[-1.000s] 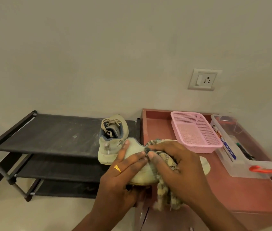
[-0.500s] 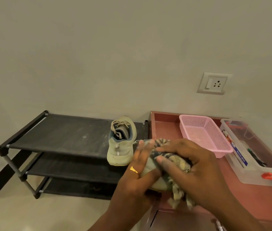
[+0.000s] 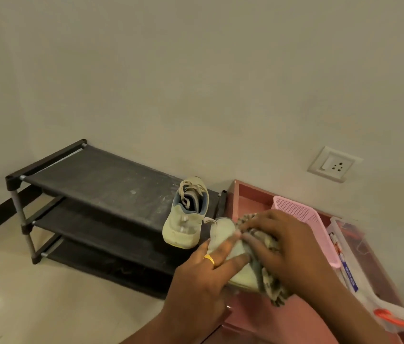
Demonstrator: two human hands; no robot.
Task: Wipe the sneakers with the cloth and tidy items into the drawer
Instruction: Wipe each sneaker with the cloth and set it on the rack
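The other sneaker point(image 3: 184, 219) stands untouched at the right end of the shoe rack point(image 3: 91, 184). My left hand point(image 3: 205, 276) grips the held sneaker point(image 3: 223, 234) near its heel, above the red cabinet point(image 3: 282, 324). My right hand point(image 3: 285, 244) clutches the cloth point(image 3: 267, 244) against it. In the last second the cloth has slid toward my left fingers, so I judge this wiping is not finished. The pink basket point(image 3: 302, 214) and clear box point(image 3: 359, 264) remain to tidy.

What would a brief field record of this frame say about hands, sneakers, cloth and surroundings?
left hand: grips the held sneaker
right hand: grips cloth, pressing it on that sneaker
other sneaker: on shoe rack top shelf, right end, heel toward camera
nearby: pink basket and clear box on reddish cabinet
step: wiping
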